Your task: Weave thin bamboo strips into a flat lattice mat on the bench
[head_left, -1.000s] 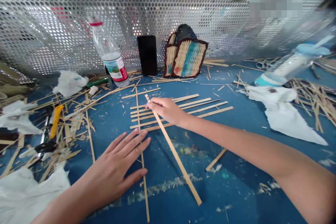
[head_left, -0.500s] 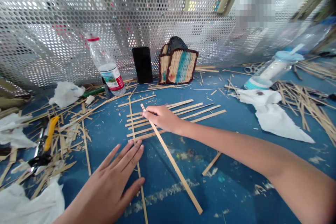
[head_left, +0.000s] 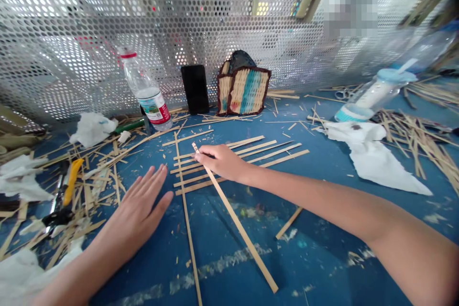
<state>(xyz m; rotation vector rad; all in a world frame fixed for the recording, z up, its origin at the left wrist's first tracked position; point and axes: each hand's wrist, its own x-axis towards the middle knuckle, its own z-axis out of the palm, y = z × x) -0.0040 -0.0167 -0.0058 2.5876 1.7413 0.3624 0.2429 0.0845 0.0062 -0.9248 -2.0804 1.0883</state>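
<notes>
Several flat bamboo strips [head_left: 287,158] lie side by side on the blue table [head_left: 322,258]. A long thin strip [head_left: 189,234] crosses them near their left ends. My right hand [head_left: 224,162] is closed on another bamboo strip [head_left: 244,234], pinching it near its far end. This strip slants toward the lower right, above the table, and my hand covers the middle of the row. My left hand [head_left: 145,205] is open, fingers stretched out, to the left of the crossing strip and apart from it.
A water bottle [head_left: 152,100], a black phone [head_left: 195,89] and a woven piece [head_left: 249,90] stand along the perforated metal screen [head_left: 201,24]. At left lie a yellow-handled cutter [head_left: 72,180], scraps and tissue [head_left: 92,129]. At right are a lidded cup [head_left: 366,98] and tissue [head_left: 380,158].
My left hand has moved left, off the crossing strip, uncovering the near end of the row. My right hand and its strip stay almost in place.
</notes>
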